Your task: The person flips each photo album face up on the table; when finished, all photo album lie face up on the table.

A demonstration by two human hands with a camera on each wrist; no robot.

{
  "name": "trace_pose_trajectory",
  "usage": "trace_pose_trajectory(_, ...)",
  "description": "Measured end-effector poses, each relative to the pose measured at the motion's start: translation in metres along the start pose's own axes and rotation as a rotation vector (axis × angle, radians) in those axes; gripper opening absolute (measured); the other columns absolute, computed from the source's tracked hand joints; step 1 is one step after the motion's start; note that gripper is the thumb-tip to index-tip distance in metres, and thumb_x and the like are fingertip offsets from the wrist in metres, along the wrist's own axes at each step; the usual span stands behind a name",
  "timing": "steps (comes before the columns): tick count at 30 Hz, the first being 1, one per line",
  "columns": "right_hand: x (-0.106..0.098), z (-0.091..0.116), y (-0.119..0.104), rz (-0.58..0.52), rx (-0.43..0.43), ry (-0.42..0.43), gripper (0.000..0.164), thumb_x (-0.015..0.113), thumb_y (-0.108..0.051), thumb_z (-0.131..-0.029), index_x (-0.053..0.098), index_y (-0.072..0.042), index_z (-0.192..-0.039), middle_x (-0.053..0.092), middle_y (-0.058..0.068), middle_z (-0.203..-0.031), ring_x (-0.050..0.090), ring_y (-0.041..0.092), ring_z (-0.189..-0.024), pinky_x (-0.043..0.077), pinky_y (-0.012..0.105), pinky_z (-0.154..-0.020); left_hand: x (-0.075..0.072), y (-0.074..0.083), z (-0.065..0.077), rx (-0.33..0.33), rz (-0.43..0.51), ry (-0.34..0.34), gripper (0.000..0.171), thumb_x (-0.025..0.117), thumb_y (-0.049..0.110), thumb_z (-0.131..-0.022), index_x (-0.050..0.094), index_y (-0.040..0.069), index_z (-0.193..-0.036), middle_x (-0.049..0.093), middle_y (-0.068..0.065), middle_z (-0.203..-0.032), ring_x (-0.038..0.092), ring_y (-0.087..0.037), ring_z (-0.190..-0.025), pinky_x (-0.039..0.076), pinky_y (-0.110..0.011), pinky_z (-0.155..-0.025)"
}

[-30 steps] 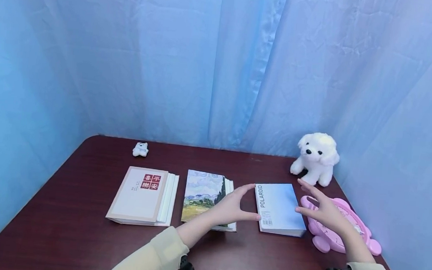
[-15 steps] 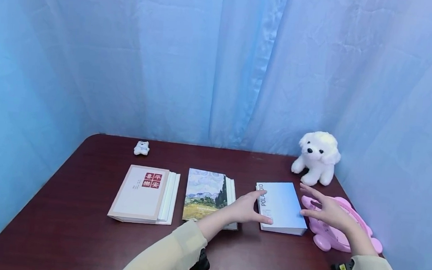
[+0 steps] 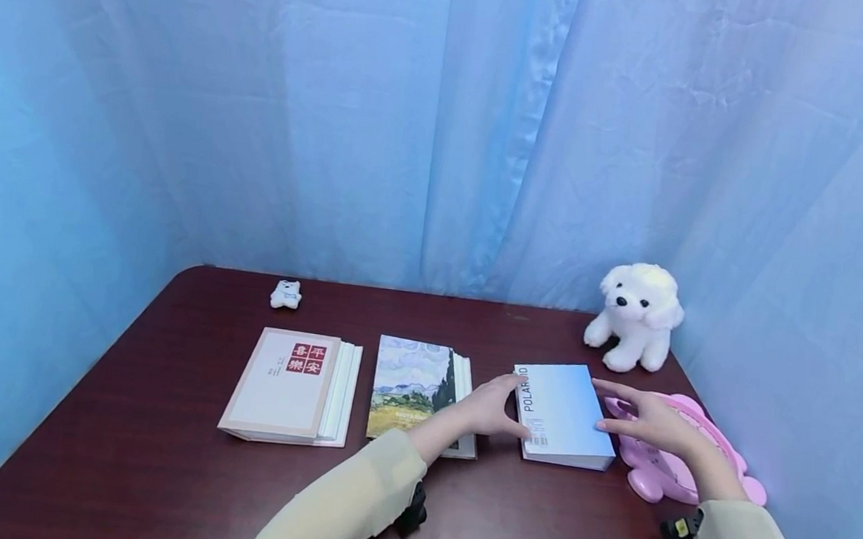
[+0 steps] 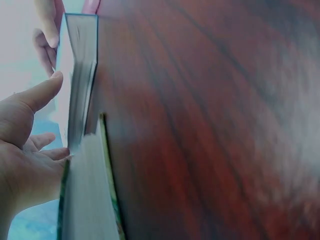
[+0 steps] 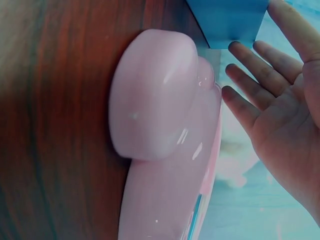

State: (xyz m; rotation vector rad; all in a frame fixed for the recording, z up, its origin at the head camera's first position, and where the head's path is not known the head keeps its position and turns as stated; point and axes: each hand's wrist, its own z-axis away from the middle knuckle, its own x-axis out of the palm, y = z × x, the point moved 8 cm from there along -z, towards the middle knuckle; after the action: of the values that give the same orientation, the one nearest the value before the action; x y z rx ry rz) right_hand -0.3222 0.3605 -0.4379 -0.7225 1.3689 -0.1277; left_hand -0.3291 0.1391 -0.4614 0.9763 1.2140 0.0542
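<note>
A blue-and-white album (image 3: pixel 566 412) with "POLAROID" on its cover lies flat on the dark table. My left hand (image 3: pixel 488 407) is at its left edge, thumb and fingers spread; the thumb tip overlaps the cover's lower left. My right hand (image 3: pixel 646 420) stands at the opposite edge with its thumb and fingers apart. In the right wrist view, straight fingertips reach the album's blue side (image 5: pixel 230 22). Under my left forearm lies a second album (image 3: pixel 410 389) with a painted landscape cover, partly hidden. The left wrist view shows its page edges (image 4: pixel 90 190) beside my hand.
A cream album (image 3: pixel 284 384) with red squares lies at the left. Beneath my right arm is a pink plastic animal-shaped thing (image 3: pixel 658 465). A white plush dog (image 3: pixel 638 317) sits at the back right, a small white bear figure (image 3: pixel 286 294) at the back left. Blue curtains (image 3: pixel 336 129) surround the table.
My left hand has moved right to the Polaroid album's left edge. My right hand has shifted slightly and come to the right edge. The albums stay in place; the view shifts a little.
</note>
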Motion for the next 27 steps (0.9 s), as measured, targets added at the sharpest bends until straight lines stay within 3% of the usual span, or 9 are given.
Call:
trace_pose_trajectory(6, 0.0015, -0.0023, 0.0001, -0.044, 0.024, -0.016, 0.076, 0.071, -0.041, -0.082, 0.040, -0.007, -0.143, 0.053, 0.019, -0.134, 0.047, 0.045, -0.122, 0.043, 0.055, -0.094, 0.0000, -0.0020, -0.0036, 0.031, -0.094, 0.008, 0.081, 0.075, 0.039, -0.079, 0.038, 0.008, -0.145, 0.034, -0.008, -0.151, 0.029, -0.017, -0.140, 0.029, -0.028, -0.111)
trace_pose_trajectory(17, 0.0033, -0.0022, 0.0009, -0.081, 0.049, 0.008, 0.073, 0.070, -0.039, -0.084, 0.041, -0.009, -0.143, 0.051, 0.020, -0.135, 0.047, 0.043, -0.124, 0.045, 0.052, -0.093, 0.0037, -0.0032, -0.0021, 0.041, -0.154, -0.013, 0.079, 0.072, 0.042, -0.081, 0.038, 0.007, -0.144, 0.031, -0.008, -0.152, 0.027, -0.018, -0.141, 0.027, -0.026, -0.112)
trace_pose_trajectory(21, 0.0018, 0.0010, -0.0001, -0.118, 0.079, 0.017, 0.072, 0.070, -0.040, -0.084, 0.041, -0.013, -0.144, 0.047, 0.020, -0.139, 0.046, 0.043, -0.125, 0.050, 0.044, -0.090, 0.0024, -0.0046, -0.0004, 0.027, -0.138, -0.015, 0.079, 0.071, 0.042, -0.081, 0.038, 0.008, -0.145, 0.030, -0.007, -0.153, 0.027, -0.017, -0.141, 0.028, -0.027, -0.111)
trace_pose_trajectory(23, -0.0001, 0.0025, 0.0001, -0.144, 0.101, 0.027, 0.070, 0.070, -0.040, -0.084, 0.041, -0.016, -0.144, 0.046, 0.019, -0.141, 0.046, 0.042, -0.125, 0.052, 0.035, -0.087, 0.0014, -0.0054, 0.0004, 0.023, -0.126, -0.015, 0.080, 0.072, 0.042, -0.082, 0.037, 0.008, -0.145, 0.030, -0.006, -0.153, 0.027, -0.017, -0.141, 0.029, -0.027, -0.111)
trace_pose_trajectory(27, -0.0022, 0.0037, 0.0006, -0.203, 0.131, 0.046, 0.066, 0.068, -0.039, -0.086, 0.042, -0.019, -0.143, 0.046, 0.016, -0.142, 0.045, 0.040, -0.127, 0.049, 0.021, -0.083, -0.0005, -0.0063, 0.0023, 0.016, -0.093, -0.014, 0.080, 0.072, 0.040, -0.081, 0.036, 0.008, -0.146, 0.030, -0.006, -0.153, 0.028, -0.018, -0.140, 0.031, -0.030, -0.110)
